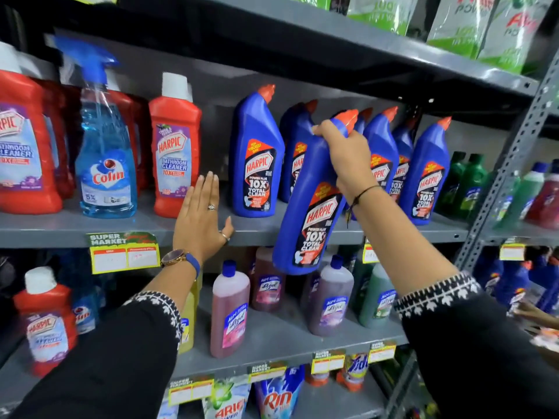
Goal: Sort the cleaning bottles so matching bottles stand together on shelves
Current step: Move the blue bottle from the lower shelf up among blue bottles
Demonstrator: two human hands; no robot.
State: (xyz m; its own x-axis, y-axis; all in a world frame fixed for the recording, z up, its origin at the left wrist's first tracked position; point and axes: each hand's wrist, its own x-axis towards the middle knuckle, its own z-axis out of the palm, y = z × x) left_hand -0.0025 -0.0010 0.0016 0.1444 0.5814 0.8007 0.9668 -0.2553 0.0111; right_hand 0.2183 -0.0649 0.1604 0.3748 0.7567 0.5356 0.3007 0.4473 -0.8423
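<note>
My right hand (pixel 348 155) grips the neck of a blue Harpic bottle (pixel 308 213) with an orange cap, held tilted in front of the middle shelf (pixel 60 228). Behind it, several matching blue Harpic bottles (pixel 257 158) stand in a row on that shelf. My left hand (pixel 199 219) is open and flat, fingers up, against the shelf edge beside a red Harpic bathroom cleaner (pixel 174 146). A blue Colin spray bottle (pixel 104 152) stands between red Harpic bottles (pixel 24 146) at the left.
Green bottles (pixel 465 182) stand right of the blue row. The lower shelf holds pink and purple Lizol bottles (pixel 230 309), a green bottle (pixel 376 297) and a red Harpic (pixel 45 322). Detergent pouches (pixel 478 25) lie on the top shelf. A perforated metal upright (pixel 514 152) stands at the right.
</note>
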